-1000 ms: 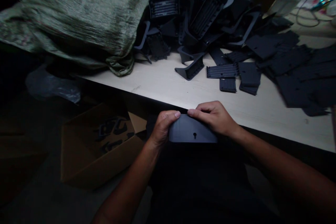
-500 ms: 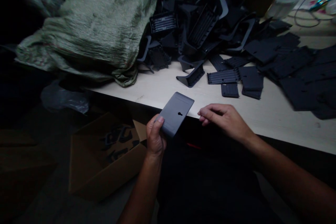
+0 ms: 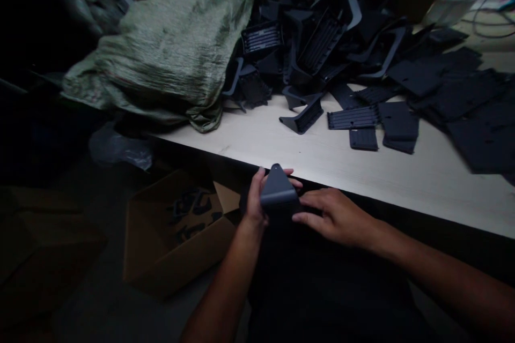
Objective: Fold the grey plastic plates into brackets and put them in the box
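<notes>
Along our front ran a pale laminate table [image 3: 322,158], with a bulging green woven sack [image 3: 169,59] slumped at its far left and a heap of matte black plastic parts [image 3: 314,48], too many to count, spread across it. Below the edge on our left sat one open brown cardboard box [image 3: 177,260] holding several black parts [image 3: 193,206]. We held one dark grey plastic plate [image 3: 277,195] just below the table edge, its long axis tilted up, narrow end pointing away from us. Our left hand [image 3: 254,198] was curled around it, gripping; our right hand [image 3: 338,218], half open, reached in, fingertips at its lower right edge.
</notes>
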### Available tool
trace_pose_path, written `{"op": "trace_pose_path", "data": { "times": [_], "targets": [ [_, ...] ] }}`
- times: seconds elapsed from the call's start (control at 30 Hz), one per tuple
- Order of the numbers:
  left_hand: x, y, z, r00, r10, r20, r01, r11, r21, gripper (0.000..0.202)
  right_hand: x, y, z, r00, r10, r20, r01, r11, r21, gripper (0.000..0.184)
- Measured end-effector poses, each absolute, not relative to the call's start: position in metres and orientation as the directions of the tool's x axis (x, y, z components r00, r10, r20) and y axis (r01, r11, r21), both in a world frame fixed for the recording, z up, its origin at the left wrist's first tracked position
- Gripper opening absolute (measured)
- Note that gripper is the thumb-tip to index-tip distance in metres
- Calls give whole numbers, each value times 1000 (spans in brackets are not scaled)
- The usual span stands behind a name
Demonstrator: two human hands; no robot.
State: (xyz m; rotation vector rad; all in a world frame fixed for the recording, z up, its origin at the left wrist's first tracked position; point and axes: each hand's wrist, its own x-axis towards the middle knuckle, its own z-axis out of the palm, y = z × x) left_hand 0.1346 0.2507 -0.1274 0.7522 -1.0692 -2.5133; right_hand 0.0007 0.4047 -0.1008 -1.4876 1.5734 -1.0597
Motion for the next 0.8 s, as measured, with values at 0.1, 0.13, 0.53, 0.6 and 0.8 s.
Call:
{"op": "trace_pose_path", "data": {
  "times": [0.1,0.13,0.53,0.6,0.8],
  "targets": [
    [127,250,-124,-848,-379,-369,61,-763,643,38,2,404,-104,-31,-999,-34,-390,43,-920,23],
    [126,253,-123,-837,-406,-367,83,-757,649,29,4,404,-105,-40,-997,-61,-315,71,-946,27],
    [122,283,-109,-712,-672,-203,231,-498,836,20,37,411,-111,-343,-939,10,81,-40,-996,29],
    [122,283,-108,-710,-679,-187,252,-494,832,19,37,409,-110,-364,-931,-11,82,-21,-996,28],
    [121,294,-103,-688,-713,-136,325,-470,821,17,44,410,-107,-457,-889,6,54,-34,-998,37]
  ]
}}
